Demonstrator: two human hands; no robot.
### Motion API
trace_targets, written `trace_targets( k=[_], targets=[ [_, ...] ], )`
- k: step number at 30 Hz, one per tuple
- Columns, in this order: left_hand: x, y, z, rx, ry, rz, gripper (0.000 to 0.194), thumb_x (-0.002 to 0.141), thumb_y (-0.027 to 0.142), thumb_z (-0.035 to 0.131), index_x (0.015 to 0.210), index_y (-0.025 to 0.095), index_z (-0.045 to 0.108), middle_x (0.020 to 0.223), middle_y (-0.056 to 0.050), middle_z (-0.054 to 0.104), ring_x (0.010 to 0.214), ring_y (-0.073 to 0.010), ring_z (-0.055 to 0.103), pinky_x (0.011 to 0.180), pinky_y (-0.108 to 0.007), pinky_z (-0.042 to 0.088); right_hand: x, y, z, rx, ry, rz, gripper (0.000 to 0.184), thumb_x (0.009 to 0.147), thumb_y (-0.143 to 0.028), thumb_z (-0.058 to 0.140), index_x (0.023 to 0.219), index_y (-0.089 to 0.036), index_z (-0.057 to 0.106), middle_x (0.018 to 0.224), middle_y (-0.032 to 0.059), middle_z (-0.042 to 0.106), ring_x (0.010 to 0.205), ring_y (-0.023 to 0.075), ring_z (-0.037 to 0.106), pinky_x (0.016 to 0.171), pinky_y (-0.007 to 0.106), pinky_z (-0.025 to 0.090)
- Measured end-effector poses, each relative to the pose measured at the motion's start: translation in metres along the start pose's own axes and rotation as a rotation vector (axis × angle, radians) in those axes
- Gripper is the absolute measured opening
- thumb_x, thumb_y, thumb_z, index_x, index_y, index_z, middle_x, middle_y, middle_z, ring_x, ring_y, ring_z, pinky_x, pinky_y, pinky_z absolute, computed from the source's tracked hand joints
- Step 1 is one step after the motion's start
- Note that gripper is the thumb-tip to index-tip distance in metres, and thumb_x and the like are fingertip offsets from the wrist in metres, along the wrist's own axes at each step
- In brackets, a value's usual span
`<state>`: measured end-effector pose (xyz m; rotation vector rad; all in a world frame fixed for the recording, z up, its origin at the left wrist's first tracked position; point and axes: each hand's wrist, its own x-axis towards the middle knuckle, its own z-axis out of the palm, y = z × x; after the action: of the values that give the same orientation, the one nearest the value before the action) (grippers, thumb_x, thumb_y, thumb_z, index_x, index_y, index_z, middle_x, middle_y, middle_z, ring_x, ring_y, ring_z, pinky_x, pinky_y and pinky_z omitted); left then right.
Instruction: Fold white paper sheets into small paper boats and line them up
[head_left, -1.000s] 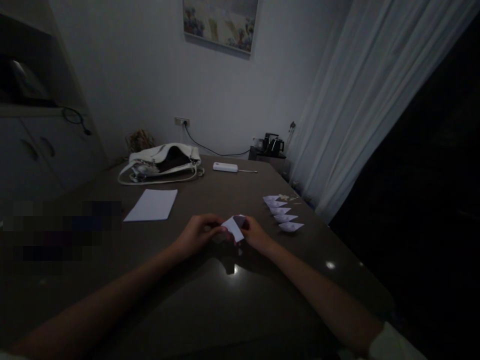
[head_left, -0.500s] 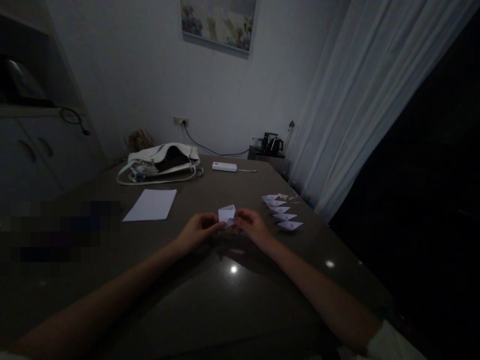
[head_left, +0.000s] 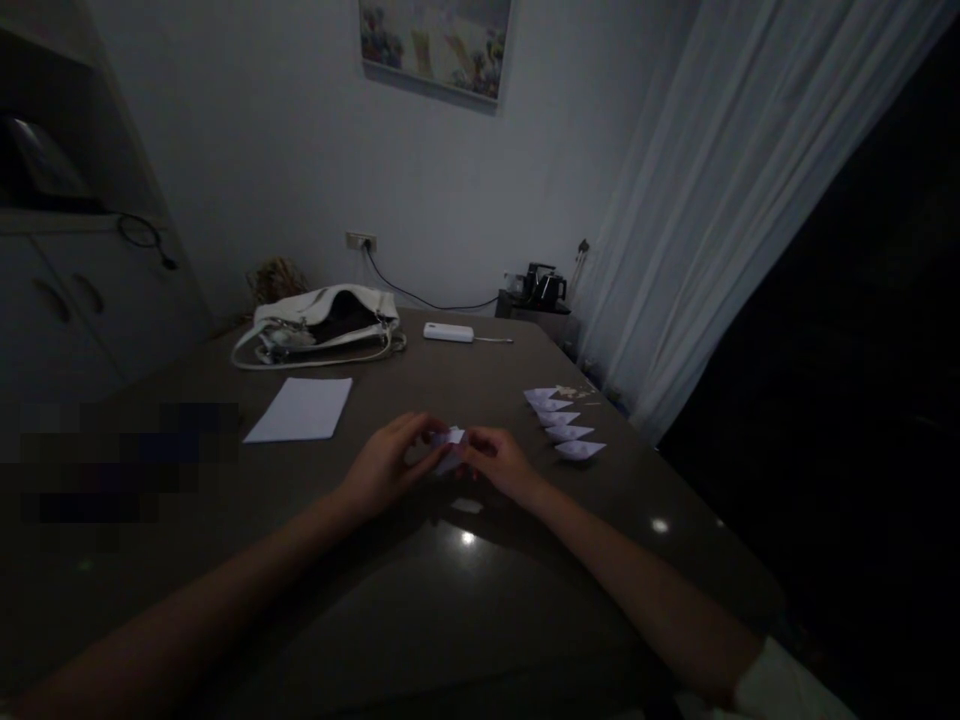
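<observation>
Both my hands meet above the middle of a dark table. My left hand and my right hand each pinch a side of a small folded white paper piece, held just above the tabletop. Most of the paper is hidden between my fingers. To the right of my right hand, several finished white paper boats lie in a row. A flat white sheet of paper lies to the left of my left hand.
A white handbag and a white power bank with its cable sit at the table's far side. A kettle stands on a small stand by the wall. Cupboards are at the left, a white curtain at the right.
The folded paper stood open and upright between my fingertips; now it is pressed smaller and lower between both hands, which have drawn closer together.
</observation>
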<state>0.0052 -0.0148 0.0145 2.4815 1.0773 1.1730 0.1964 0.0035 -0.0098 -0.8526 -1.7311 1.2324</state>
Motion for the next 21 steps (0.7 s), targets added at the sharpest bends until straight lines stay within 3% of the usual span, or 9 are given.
trace_targets(
  k=[4,9,15,18,21],
  targets=[
    [-0.0006,0.0006,0.0012,-0.021,-0.043,-0.01,0.017,0.085,0.028,0.053,0.097,0.018,0.057,0.085,-0.003,0.061,0.073,-0.0156,0.056,0.065,-0.025,0.045,0.0001,0.002,0.001,0.017,0.02,0.017,0.036,0.073,-0.05,0.062,0.088,-0.017,0.06,0.076,0.0023,0.062,0.055,0.0104,0.056,0.043,0.018,0.038],
    [-0.0024,0.0021,0.003,-0.048,-0.046,0.017,0.016,0.085,0.027,0.052,0.096,0.017,0.057,0.082,-0.003,0.06,0.073,-0.0149,0.056,0.065,-0.024,0.044,-0.0007,-0.0016,0.0,-0.03,0.082,-0.002,0.03,0.075,-0.045,0.061,0.076,-0.015,0.06,0.064,-0.0002,0.057,0.051,0.0093,0.051,0.044,0.019,0.036],
    [-0.0015,0.0029,0.0061,-0.162,-0.042,-0.073,0.016,0.087,0.029,0.05,0.095,0.018,0.058,0.076,-0.001,0.06,0.067,-0.0134,0.055,0.061,-0.023,0.043,-0.0009,-0.0014,-0.0014,-0.082,0.096,-0.012,0.022,0.077,-0.036,0.059,0.076,-0.014,0.063,0.064,0.0008,0.061,0.055,0.0111,0.054,0.05,0.021,0.041],
    [0.0,0.0033,0.0055,-0.172,-0.032,-0.09,0.015,0.086,0.028,0.051,0.094,0.018,0.058,0.077,0.0,0.061,0.065,-0.0127,0.055,0.06,-0.022,0.042,-0.0011,-0.0033,-0.001,-0.101,0.12,-0.07,0.017,0.075,-0.028,0.06,0.087,-0.016,0.064,0.079,0.0029,0.065,0.067,0.0132,0.059,0.06,0.023,0.047],
    [0.0001,0.0025,0.0045,-0.122,-0.044,-0.079,0.01,0.086,0.025,0.05,0.09,0.018,0.057,0.077,0.0,0.062,0.063,-0.0121,0.054,0.058,-0.022,0.041,-0.0021,-0.0077,-0.0008,-0.128,0.155,-0.159,0.025,0.073,-0.021,0.062,0.098,-0.021,0.065,0.105,0.0057,0.064,0.092,0.0169,0.061,0.076,0.029,0.049]
  ],
)
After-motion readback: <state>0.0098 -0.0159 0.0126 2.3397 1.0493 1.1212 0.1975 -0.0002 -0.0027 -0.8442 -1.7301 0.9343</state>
